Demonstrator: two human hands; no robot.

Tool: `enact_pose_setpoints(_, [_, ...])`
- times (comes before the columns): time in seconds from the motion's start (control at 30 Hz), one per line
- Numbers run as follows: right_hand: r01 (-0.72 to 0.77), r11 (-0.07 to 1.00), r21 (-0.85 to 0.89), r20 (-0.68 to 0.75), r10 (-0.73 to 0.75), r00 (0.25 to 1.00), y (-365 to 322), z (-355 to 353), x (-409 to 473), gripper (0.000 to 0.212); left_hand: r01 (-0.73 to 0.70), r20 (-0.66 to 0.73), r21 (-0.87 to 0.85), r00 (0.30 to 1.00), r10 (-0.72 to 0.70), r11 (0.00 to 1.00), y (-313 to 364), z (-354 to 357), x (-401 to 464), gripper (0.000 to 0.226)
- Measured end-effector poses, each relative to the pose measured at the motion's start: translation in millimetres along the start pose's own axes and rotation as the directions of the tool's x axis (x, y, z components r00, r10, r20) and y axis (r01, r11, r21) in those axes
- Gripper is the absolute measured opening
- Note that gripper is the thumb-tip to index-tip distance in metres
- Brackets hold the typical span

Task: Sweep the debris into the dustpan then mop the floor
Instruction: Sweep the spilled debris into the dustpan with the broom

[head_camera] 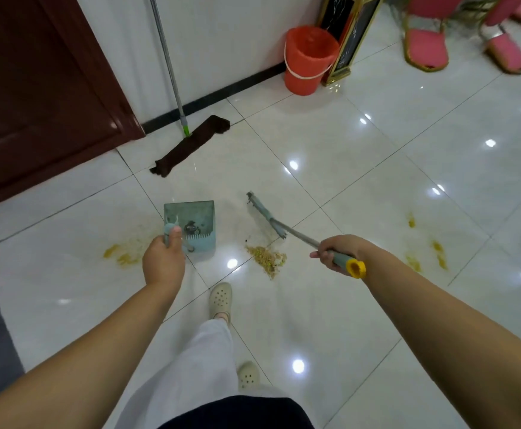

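Looking down from my head camera, I see both my bare arms reaching over a glossy white tiled floor [330, 156]. My left hand [163, 261] is closed around the upright handle of a pale teal plastic dustpan [191, 224], which rests on the floor with a little dark dirt already inside. My right hand [335, 253] is wrapped around the grey-green grip of a short broom with a yellow end cap [284, 230]; its narrow teal head sits on the floor just beyond a small pile of tan crumbly debris [267, 258]. The pile lies to the right of the dustpan, near it but not touching. Yellowish smears [123, 257] stain the tiles left of the pan, and more stains [439, 252] show well to the right. A flat mop with a dark brown cloth head and silver pole [191, 144] leans against the white wall, and an orange plastic bucket [308, 61] stands further along. To do this step well, I judge the dustpan should be turned so its open lip faces the pile and pressed flat to the tile, then the broom drawn in short, light strokes towards it, so the crumbs do not scatter or slip beneath the lip. The smears look like work for the mop.
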State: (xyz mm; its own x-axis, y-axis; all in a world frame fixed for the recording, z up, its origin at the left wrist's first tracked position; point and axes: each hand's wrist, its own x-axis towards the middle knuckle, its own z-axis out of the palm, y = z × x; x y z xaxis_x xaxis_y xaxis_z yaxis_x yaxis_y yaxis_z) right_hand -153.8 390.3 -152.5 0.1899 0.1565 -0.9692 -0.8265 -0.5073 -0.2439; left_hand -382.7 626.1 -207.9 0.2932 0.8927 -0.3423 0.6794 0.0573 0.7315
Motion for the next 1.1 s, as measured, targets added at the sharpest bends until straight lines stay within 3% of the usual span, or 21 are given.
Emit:
enact_pose_setpoints(0.33, [0.115,0.992,0.058,-0.151,-0.105,0.983,-151,50,119,0.023,0.033,0.094,-0.101,0.995,-0.024,0.994,64,35,128,0.047])
enact_pose_setpoints(0.47, [0.108,0.987,-0.120,-0.162,-0.127,0.979,-174,68,152,0.012,0.020,0.123,-0.101,0.992,-0.008,0.995,83,55,167,0.047])
enact_pose_setpoints(0.7, [-0.083,0.960,-0.266,-0.231,0.021,0.973,-156,62,140,0.011,0.018,0.169,-0.102,0.986,-0.001,0.995,114,86,193,0.045])
enact_pose_setpoints(0.93, [-0.168,0.937,-0.307,-0.231,0.098,0.968,-99,38,97,0.018,0.027,0.103,-0.070,0.994,-0.020,0.997,136,97,188,0.049])
enact_pose_setpoints(1.1, [-0.223,0.933,-0.284,-0.232,0.158,0.960,-102,19,69,0.025,-0.009,0.080,-0.041,0.997,0.013,0.999,152,102,174,0.054])
